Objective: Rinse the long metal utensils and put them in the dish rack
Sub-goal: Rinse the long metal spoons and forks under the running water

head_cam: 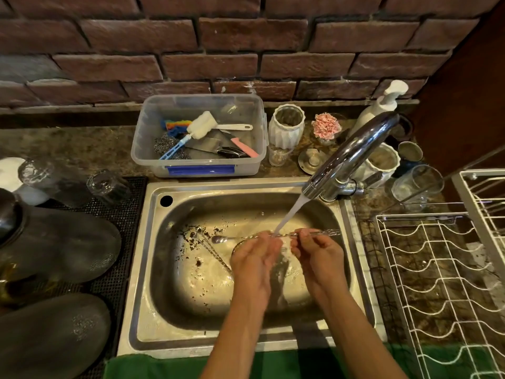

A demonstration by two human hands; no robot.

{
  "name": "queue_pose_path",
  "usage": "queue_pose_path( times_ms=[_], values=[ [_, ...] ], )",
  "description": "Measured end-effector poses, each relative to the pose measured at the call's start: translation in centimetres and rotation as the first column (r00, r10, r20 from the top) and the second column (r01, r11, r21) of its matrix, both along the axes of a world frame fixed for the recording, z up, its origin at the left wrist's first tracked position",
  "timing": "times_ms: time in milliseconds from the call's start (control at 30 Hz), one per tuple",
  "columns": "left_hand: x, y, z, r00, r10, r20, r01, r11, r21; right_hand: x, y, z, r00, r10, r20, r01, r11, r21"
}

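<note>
A long twisted metal spoon (325, 232) lies level under the running water from the chrome tap (352, 154), over the steel sink (153, 269). My right hand (317, 255) pinches its shaft, and my left hand (254, 261) grips the same shaft further left; its bowl (218, 239) pokes out to the left. Another long twisted utensil (210, 248) lies on the sink floor among dark crumbs. A white wire dish rack (442, 285) stands right of the sink and holds no dishes.
Behind the sink sits a clear plastic tub (196, 165) of brushes and scourers, white vases, small glasses and a pump bottle (379, 108). Upturned glasses (109, 187) and dark plates (62, 242) rest on a black mat on the left. A green cloth (164, 367) drapes the front edge.
</note>
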State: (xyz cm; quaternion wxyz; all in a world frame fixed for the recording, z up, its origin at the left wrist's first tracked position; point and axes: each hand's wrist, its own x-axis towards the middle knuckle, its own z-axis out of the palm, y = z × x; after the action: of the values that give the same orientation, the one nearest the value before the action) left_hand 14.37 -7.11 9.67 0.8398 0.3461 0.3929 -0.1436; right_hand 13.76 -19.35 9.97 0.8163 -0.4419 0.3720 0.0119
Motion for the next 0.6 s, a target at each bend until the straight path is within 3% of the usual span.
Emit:
queue_pose_path(
  times_ms=[100,233,400,600],
  values=[
    [1.1,0.7,0.1,0.996,0.089,-0.02,-0.09,0.995,-0.034,0.6,-1.5,-0.1,0.995,-0.099,0.032,0.098,0.994,0.037],
    [0.6,-1.7,0.9,0.999,-0.02,0.03,0.022,0.998,-0.066,0.4,-0.1,-1.0,0.996,0.009,0.084,-0.015,0.997,0.072],
    [1.7,0.6,0.6,0.989,0.149,-0.008,-0.149,0.987,-0.061,0.6,-3.3,-1.2,0.992,-0.111,0.059,0.106,0.99,0.09],
    [0.6,-1.6,1.2,0.999,0.044,0.0,-0.044,0.997,-0.067,0.0,-0.9,-1.6,0.992,-0.003,0.129,-0.007,0.997,0.082]
  ],
)
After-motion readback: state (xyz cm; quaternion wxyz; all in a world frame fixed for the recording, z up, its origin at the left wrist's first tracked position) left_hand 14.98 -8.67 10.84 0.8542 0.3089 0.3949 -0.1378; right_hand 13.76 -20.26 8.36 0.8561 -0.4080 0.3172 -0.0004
